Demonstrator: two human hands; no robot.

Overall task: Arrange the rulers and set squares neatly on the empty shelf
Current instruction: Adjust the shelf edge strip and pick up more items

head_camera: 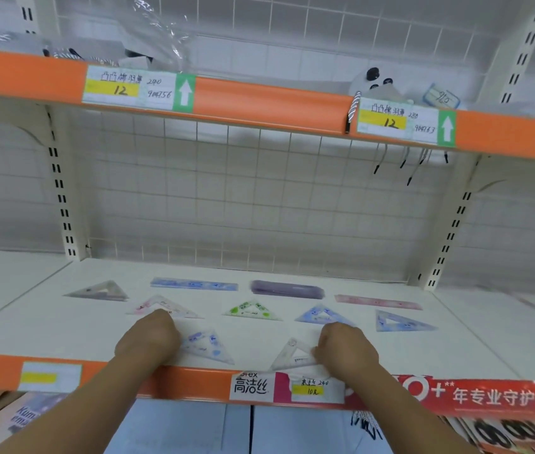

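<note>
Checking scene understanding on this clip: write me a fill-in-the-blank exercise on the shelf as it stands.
1. The right hand pinches a clear set square at the ___ of the shelf, by its orange edge.
2. The green set square lies between a pink set square and a ___ one.
3. In the back row, the purple ruler lies between the blue ruler and the ___ ruler.

Missing words: front; blue; pink.
</note>
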